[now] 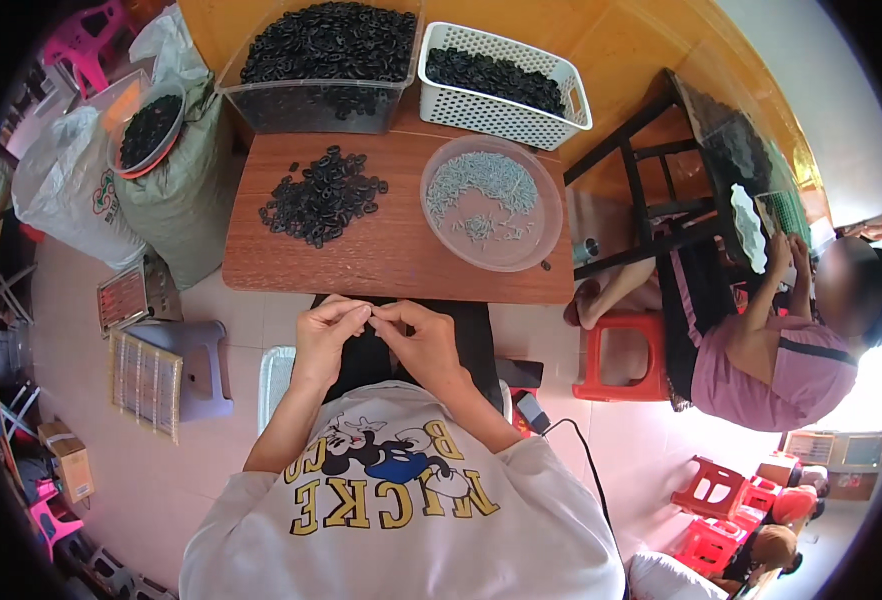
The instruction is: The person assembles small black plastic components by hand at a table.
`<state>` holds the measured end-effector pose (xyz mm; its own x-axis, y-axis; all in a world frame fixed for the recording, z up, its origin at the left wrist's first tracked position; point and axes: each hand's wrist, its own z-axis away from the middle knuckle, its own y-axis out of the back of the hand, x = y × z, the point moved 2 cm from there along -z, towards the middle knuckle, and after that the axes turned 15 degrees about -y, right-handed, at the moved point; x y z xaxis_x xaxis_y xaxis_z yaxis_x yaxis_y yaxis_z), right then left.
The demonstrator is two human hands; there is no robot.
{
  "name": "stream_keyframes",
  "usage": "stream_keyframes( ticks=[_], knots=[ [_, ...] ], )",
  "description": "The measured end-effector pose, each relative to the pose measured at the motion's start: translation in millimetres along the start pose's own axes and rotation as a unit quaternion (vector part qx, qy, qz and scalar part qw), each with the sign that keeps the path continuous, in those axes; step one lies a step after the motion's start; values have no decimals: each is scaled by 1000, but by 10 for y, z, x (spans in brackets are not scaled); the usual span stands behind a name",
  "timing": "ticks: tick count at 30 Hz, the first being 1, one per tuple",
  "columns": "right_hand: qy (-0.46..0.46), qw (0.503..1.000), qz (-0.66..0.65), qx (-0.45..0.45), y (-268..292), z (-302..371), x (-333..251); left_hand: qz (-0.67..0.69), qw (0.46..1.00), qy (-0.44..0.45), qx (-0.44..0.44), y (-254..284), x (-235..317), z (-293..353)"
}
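Left hand and right hand are meeting by the desk, grips pressing together, contents too small to tell; black links are lying beyond.

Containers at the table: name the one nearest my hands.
The round clear tray of pale blue-grey pieces; the rectangular clear bin and white perforated basket, both holding black pieces, sit farther away.

Black oval pieces heaped on tabletop; slim pale-grey pins loose in round tray.
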<state>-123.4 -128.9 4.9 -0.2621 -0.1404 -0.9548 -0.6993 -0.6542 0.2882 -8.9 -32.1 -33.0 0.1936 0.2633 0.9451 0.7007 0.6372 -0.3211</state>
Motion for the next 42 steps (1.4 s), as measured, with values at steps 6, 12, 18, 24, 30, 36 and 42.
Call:
stream_keyframes(
  ticks=[6,12,18,24,30,36,42],
  knots=[
    [69,995,-25,69,429,-133,-468,135,990,-33,-2,-108,99,44],
    [388,833,-30,394,1347,-1105,-1451,-123,991,19,-48,57,-225,300],
    [190,914,129,335,2046,-2234,-964,-331,934,-114,-65,359,-513,417],
    [41,932,219,288,2189,-2552,-558,-378,892,-222,-106,314,-572,321],
    [27,918,344,193,2369,-3318,-88,-390,885,-218,-129,255,-543,270],
    [-152,791,592,23,2438,-4185,316,-392,874,-234,-165,196,-474,320],
    [-81,748,648,-120,1367,-4255,-63,-423,873,-206,-126,178,-346,566]
  ],
)
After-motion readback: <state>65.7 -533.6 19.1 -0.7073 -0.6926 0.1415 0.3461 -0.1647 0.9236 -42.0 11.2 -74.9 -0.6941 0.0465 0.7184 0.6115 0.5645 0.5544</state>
